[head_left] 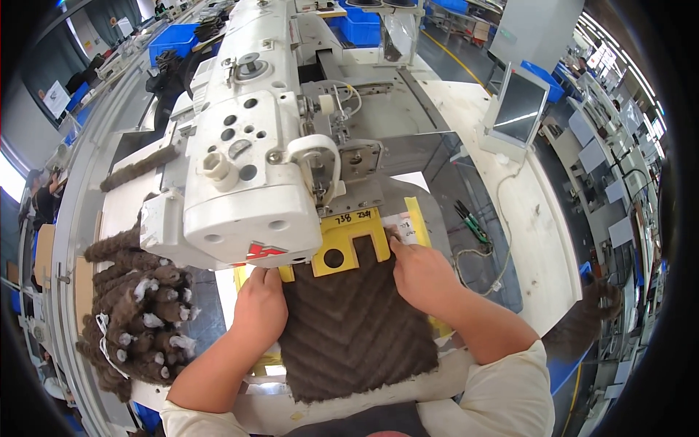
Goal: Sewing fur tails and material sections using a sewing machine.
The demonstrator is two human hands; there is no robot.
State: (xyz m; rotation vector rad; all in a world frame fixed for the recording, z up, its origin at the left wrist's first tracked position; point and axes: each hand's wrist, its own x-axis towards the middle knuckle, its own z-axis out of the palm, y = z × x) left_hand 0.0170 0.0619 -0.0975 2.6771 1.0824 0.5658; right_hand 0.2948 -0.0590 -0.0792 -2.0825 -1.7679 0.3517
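fingers of the right hand look pinched on the upper right edge of the dark brown, chevron-ribbed fur panel, whose top runs under the flat, notched yellow plate before the white metal sewing machine. whether the left hand, curled at the left edge, grips it, i cannot tell. uneven pulling could skew the ribs; thick pile could bunch at the notches.

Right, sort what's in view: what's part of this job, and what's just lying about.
In the job:
- brown furry piece between left hand and right hand
- yellow plate
- white machine

Apparently lying about:
- green-handled tool
- furry bundle, untouched
- blue bin
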